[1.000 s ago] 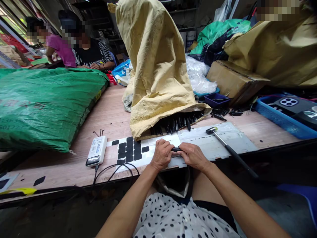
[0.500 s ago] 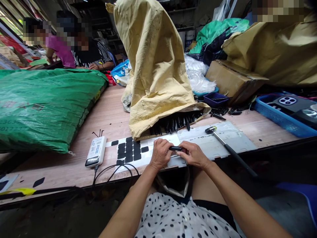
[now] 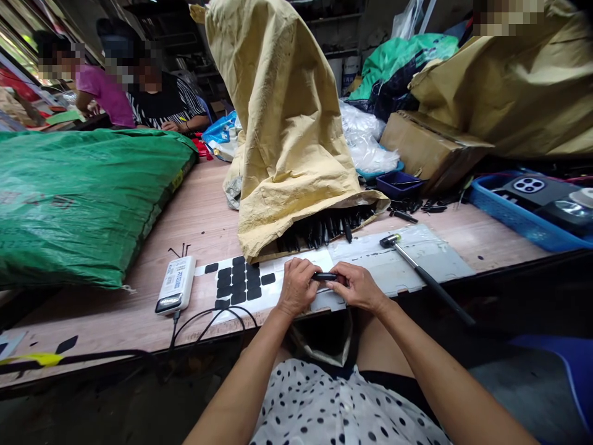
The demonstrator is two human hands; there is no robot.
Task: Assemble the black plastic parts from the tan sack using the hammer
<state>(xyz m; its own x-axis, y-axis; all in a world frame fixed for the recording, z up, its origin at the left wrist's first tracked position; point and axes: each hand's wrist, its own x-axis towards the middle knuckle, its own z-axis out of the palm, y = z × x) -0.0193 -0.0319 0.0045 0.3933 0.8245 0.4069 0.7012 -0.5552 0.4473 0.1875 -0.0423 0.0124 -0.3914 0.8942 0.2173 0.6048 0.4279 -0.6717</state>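
Observation:
Both hands meet at the near edge of the wooden table point(image 3: 199, 210). My left hand point(image 3: 294, 288) and my right hand point(image 3: 357, 287) are closed on the two ends of a small black rod-shaped part point(image 3: 324, 276), held just above a white sheet point(image 3: 273, 290). Black oval pads point(image 3: 238, 281) sit in rows on that sheet, left of my left hand. Behind my hands a tall tan sack point(image 3: 282, 117) lies open, with several black parts point(image 3: 324, 230) spilling from its mouth.
A hammer point(image 3: 424, 276) lies right of my hands on a grey sheet. A white power bank point(image 3: 176, 284) with a cable lies to the left. A green sack point(image 3: 83, 198), a cardboard box point(image 3: 430, 148) and a blue tray point(image 3: 523, 213) crowd the table. Two people sit far left.
My hands lifted slightly and shifted a little away from me with the black part still held between them. The view drifted a bit to the right.

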